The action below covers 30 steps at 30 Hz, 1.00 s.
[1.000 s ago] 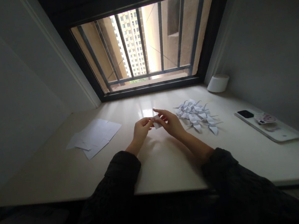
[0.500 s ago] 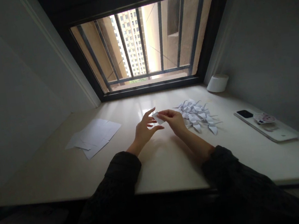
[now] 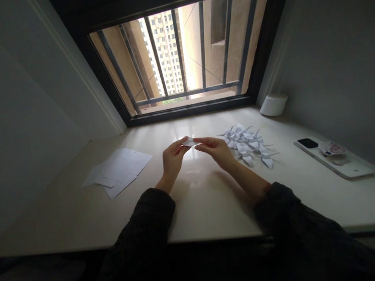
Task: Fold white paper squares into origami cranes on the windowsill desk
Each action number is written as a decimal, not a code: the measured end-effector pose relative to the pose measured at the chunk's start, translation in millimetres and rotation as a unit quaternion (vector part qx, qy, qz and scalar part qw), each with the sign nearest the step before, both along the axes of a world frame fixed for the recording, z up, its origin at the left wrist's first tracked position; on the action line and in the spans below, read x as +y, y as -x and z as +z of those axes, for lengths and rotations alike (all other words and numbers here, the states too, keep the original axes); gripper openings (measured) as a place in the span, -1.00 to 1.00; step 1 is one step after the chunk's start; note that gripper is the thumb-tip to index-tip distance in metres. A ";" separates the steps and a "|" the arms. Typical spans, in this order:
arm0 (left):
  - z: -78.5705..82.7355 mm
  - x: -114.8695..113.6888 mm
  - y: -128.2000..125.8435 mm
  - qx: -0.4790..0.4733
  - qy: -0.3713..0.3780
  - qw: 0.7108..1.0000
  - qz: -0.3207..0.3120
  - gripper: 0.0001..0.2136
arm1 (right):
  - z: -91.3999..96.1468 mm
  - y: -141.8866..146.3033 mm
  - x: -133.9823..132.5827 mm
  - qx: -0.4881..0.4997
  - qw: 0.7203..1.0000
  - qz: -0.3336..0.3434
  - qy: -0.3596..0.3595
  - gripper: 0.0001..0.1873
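Between my two hands, above the middle of the white sill, is a small piece of folded white paper. My left hand pinches its left end between thumb and fingers. On the opposite end, the fingers of my right hand close on the paper. How its folds run is too small to make out. Just right of my right hand lies a cluster of folded paper cranes, several of them, heaped close together.
Flat sheets of white paper lie at the left of the sill. To the right are a phone with a round grip on its back and a white cylindrical object by the wall. A barred window stands behind.
My left hand has gone from spread fingers to pinching the paper's left end. The paper has turned and now looks flatter, held from both sides.
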<state>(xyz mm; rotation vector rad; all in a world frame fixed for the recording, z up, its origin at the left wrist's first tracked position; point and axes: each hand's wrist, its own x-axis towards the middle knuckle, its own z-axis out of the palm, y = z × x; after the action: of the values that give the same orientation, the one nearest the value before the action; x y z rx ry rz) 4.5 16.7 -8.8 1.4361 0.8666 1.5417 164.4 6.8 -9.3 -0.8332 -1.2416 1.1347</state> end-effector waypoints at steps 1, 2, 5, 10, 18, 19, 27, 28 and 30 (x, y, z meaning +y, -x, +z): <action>1.2 -0.8 0.4 0.004 -0.003 1.000 -0.003 -0.67 | -0.1 -0.7 0.0 -0.012 1.000 -0.005 -0.002 -0.58; 2.5 -1.9 1.0 0.018 -0.008 1.000 -0.006 -0.69 | -0.2 -1.1 0.2 -0.020 1.000 -0.012 -0.003 -0.58; 5.0 -6.4 2.7 0.089 -0.024 0.996 0.011 -0.75 | -0.6 -1.4 0.9 -0.024 0.999 -0.033 -0.009 -0.60; 5.5 -9.9 0.9 0.100 -0.029 0.994 0.031 -0.75 | -1.9 -0.2 0.8 -0.034 0.998 -0.052 -0.027 -0.66; 1.8 -7.0 -4.9 -0.019 0.066 0.997 0.030 -0.78 | -3.7 3.3 -0.3 0.001 0.999 -0.052 -0.013 -0.75; 1.2 -7.2 -5.3 -0.030 0.082 0.996 0.022 -0.76 | -3.4 3.7 -0.5 0.011 0.999 -0.051 -0.007 -0.75; 0.1 -11.5 -11.0 -0.104 0.131 0.986 0.004 -0.73 | -2.3 9.1 -2.1 0.052 0.996 -0.063 0.020 -0.71; 0.3 -12.0 -11.6 -0.108 0.127 0.986 0.004 -0.74 | -2.7 9.6 -1.8 0.057 0.996 -0.064 0.022 -0.71; 1.0 -13.0 -12.4 -0.109 0.116 0.987 0.009 -0.75 | -4.1 10.0 -0.4 0.058 0.995 -0.069 0.030 -0.70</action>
<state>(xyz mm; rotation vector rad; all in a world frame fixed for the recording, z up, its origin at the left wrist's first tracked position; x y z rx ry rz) 16.8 3.7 -7.8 1.0743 0.8944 1.5222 154.4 6.4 -13.3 -0.8722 -1.0417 1.0981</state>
